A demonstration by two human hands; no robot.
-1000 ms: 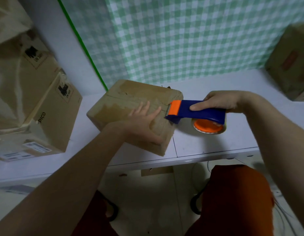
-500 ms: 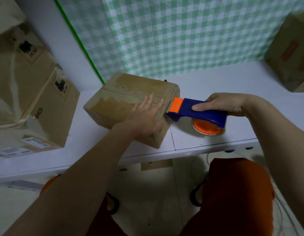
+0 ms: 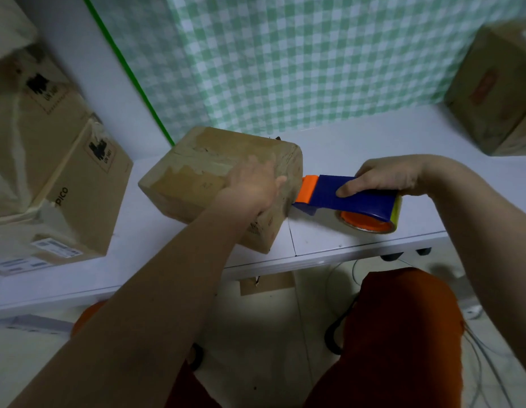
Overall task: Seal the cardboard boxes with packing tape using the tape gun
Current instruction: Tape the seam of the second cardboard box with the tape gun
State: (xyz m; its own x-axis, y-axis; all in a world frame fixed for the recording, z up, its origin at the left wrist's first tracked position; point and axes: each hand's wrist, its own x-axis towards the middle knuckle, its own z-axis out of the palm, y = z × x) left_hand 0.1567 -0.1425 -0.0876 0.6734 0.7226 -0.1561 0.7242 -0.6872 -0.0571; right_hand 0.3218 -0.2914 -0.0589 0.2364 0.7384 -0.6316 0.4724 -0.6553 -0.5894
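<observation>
Small cardboard box point(image 3: 202, 175) is sitting on the white table point(image 3: 359, 142), rotated so one corner is pointing toward the table's front edge; old tape patches are showing on its top. Left hand point(image 3: 252, 184) is lying flat on the box's top near the right edge, fingers straight and together, pressing down, thumb reaching over toward the right edge; it's motion-blurred so finer finger detail is not readable. Right hand point(image 3: 382, 178) is gripping the tape gun point(image 3: 350, 198) from above, fingers curled over the blue body, thumb lying along its near side. Gun is lying roughly level, orange nose touching the box's right side face just below the top edge; can't tell if tape is actually stuck down there. Tape roll point(image 3: 370, 223) with orange core is hanging under the gun's rear, just above or touching the table, can't tell which. Bigger boxes point(image 3: 64, 160) are stacked at the left end of the table, black printed marks and white labels showing, well apart from the small box. Another box point(image 3: 497, 98) is sitting at the far right, blurred. Green-and-white checked sheet point(image 3: 300, 60) is hanging behind the table. Person's lap in orange-red fabric point(image 3: 403, 334) is showing below the table edge, cables point(image 3: 356, 272) trailing on the floor.
</observation>
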